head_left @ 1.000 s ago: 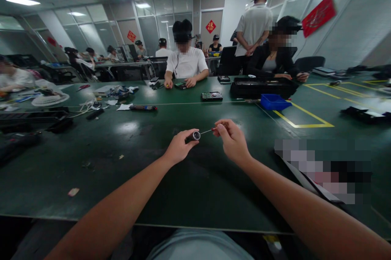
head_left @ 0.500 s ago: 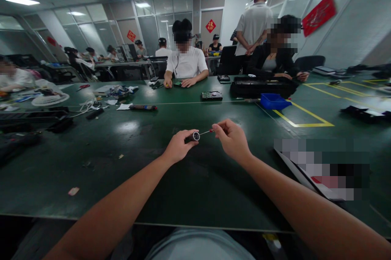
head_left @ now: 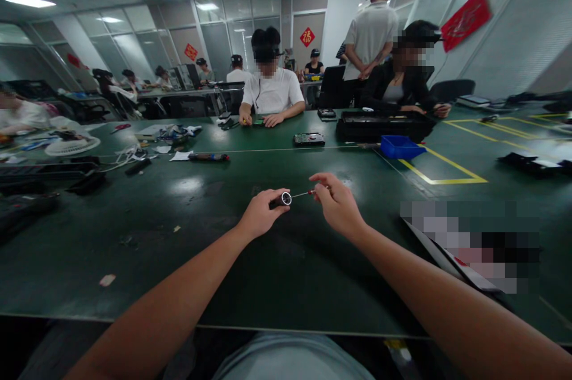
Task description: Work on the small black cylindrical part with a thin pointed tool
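Note:
My left hand is wrapped round a short dark cylinder with a bright metal ring at its open end, which faces me and slightly right. In my right hand is a thin screwdriver with a red part by the fingers. Its narrow metal shaft points left and its tip is at the cylinder's ringed end; whether it sits in a screw I cannot tell. The thumb and some fingers grip the handle, while the index finger is raised off it. Both hands are above the green table.
Beyond my hands lie a hard drive, a blue tray and a long black casing. A dark rod-shaped tool lies to the left. A partly blurred flat object is near my right forearm. Co-workers sit across the table.
My right index finger has lifted and stretched out from the screwdriver's handle. My left hand and the cylinder stay nearly in place, with the ringed end looking brighter.

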Demonstrator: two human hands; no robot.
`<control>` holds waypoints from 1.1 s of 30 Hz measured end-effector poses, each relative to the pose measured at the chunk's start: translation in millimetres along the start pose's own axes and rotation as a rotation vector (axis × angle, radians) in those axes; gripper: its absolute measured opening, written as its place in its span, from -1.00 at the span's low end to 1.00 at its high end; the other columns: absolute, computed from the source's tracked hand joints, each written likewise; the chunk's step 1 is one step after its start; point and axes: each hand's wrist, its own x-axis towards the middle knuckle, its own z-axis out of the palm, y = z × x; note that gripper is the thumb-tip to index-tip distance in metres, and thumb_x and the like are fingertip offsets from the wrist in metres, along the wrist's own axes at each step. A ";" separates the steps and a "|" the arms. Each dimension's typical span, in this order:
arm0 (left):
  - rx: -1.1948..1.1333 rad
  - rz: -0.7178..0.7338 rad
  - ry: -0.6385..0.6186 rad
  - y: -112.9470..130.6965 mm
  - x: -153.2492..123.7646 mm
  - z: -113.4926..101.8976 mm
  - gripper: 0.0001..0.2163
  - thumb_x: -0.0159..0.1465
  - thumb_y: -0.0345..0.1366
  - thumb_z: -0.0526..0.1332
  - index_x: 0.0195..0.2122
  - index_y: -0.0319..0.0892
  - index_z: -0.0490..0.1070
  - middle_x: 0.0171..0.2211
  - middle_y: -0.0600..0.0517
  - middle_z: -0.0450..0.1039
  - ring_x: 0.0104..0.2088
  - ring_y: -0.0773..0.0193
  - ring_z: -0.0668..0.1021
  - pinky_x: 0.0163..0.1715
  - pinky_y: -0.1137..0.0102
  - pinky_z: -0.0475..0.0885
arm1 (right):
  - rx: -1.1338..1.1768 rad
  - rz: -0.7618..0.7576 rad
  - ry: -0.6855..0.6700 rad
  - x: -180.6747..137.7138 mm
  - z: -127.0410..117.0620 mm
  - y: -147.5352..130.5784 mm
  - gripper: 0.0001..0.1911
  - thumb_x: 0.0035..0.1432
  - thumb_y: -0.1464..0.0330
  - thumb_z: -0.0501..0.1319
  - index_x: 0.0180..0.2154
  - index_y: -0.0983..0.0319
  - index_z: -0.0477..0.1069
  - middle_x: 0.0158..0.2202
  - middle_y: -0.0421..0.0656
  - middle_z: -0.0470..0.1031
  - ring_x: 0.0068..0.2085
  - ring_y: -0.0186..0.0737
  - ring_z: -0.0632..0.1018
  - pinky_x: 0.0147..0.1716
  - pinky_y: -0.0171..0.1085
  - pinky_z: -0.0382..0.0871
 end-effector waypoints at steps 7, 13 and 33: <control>0.010 0.001 0.005 -1.0 -0.7 0.3 -0.61 0.24 -0.29 0.30 0.12 -0.03 0.43 -0.06 0.00 0.51 -0.04 0.13 0.50 0.03 0.21 0.34 | 0.030 0.036 0.039 -0.8 1.4 -1.6 -0.74 0.31 0.22 0.04 -0.08 0.17 0.40 -0.41 -0.18 0.50 -0.42 -0.21 0.49 -0.39 -0.23 0.32; 0.032 -0.004 0.019 1.5 0.2 -1.1 -0.61 0.24 -0.30 0.30 0.11 -0.05 0.44 -0.08 0.01 0.52 -0.06 0.13 0.50 0.02 0.22 0.34 | 0.297 0.119 0.032 3.9 7.3 4.3 -0.73 0.24 0.14 0.12 -0.25 0.20 0.43 -0.39 -0.14 0.50 -0.35 -0.19 0.52 -0.27 -0.17 0.42; 0.123 0.085 -0.053 -2.8 5.9 -4.4 -0.64 0.25 -0.29 0.32 0.09 -0.06 0.46 -0.08 0.01 0.55 -0.09 0.14 0.49 -0.01 0.21 0.34 | 0.637 0.365 0.179 11.2 13.2 20.3 -0.72 0.17 0.10 0.22 -0.38 0.18 0.40 -0.48 -0.22 0.42 -0.47 -0.29 0.43 -0.41 -0.25 0.41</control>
